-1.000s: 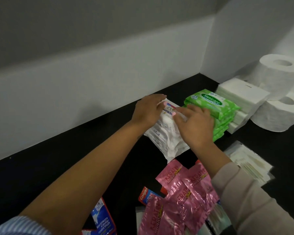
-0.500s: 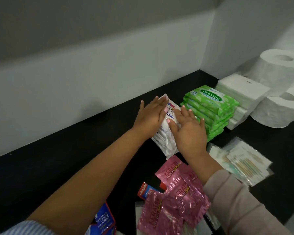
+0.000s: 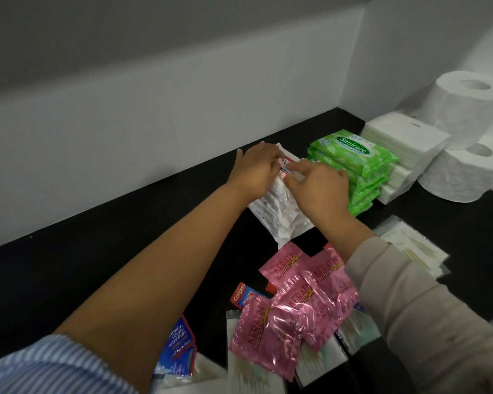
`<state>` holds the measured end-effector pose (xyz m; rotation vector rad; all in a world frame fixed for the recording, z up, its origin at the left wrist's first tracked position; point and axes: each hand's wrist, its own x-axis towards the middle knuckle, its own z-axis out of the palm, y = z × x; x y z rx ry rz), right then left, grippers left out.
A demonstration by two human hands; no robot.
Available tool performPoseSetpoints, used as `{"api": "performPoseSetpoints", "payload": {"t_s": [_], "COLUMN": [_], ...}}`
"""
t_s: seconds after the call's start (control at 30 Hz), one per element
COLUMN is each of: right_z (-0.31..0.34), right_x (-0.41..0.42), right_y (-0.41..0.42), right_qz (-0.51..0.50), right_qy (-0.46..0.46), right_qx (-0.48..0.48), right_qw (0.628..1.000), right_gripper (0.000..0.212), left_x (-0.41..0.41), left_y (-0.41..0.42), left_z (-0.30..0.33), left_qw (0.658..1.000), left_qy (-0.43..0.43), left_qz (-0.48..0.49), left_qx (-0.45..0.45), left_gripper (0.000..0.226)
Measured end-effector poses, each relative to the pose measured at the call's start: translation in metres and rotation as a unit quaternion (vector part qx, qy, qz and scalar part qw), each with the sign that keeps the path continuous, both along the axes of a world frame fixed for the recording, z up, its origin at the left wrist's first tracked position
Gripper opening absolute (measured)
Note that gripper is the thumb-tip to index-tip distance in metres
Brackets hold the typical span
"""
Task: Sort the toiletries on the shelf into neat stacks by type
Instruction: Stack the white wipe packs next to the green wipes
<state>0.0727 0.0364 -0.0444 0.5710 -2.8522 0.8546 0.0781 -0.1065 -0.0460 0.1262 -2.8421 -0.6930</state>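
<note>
1. Both hands, left hand (image 3: 254, 172) and right hand (image 3: 322, 189), lie flat with fingers spread loosely, pressing the white sachet stack (image 3: 279, 214), gripping nothing.
2. Sanicare wipes stack (image 3: 353, 163) sits just beside it at 3 o'clock.
3. The black shelf (image 3: 97, 251) lies bare toward 9 o'clock; white wall (image 3: 154, 123) borders it at 12.

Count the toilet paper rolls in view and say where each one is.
2. One toilet roll stands in the far right corner by the wall; the other roll stands in front of it, right of the white tissue packs. More may lie beyond the frame edge.
</note>
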Motion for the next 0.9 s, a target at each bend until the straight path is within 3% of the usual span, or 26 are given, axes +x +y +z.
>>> {"api": "performPoseSetpoints", "payload": {"t_s": [0.17, 0.33, 0.5, 0.6, 0.77, 0.9], "right_z": [0.003, 0.015, 0.017, 0.008, -0.016, -0.030], "right_x": [0.004, 0.018, 0.028, 0.035, 0.044, 0.051], "right_y": [0.006, 0.031, 0.067, 0.085, 0.104, 0.108], "right_qz": [0.012, 0.004, -0.030, -0.047, -0.052, -0.056], "right_qy": [0.004, -0.001, -0.027, -0.068, -0.163, -0.247], "right_qx": [-0.029, -0.124, -0.158, -0.168, -0.083, 0.061], "right_qw": [0.999, 0.992, 0.987, 0.982, 0.982, 0.966], "right_gripper": [0.032, 0.021, 0.013, 0.012, 0.032, 0.059], "left_x": [0.009, 0.027, 0.058, 0.081, 0.110, 0.125], "left_y": [0.006, 0.013, 0.024, 0.034, 0.048, 0.057], "left_z": [0.000, 0.008, 0.014, 0.008, -0.010, -0.026], "left_qw": [1.000, 1.000, 0.990, 0.981, 0.981, 0.984], "left_qy": [0.000, -0.009, 0.095, 0.163, 0.152, 0.118], "left_qz": [0.000, 0.007, 0.016, 0.024, 0.047, 0.052], "left_qx": [-0.007, 0.002, 0.105, 0.106, 0.114, 0.125], "left_gripper": [0.031, 0.036, 0.031, 0.026, 0.024, 0.024]}}
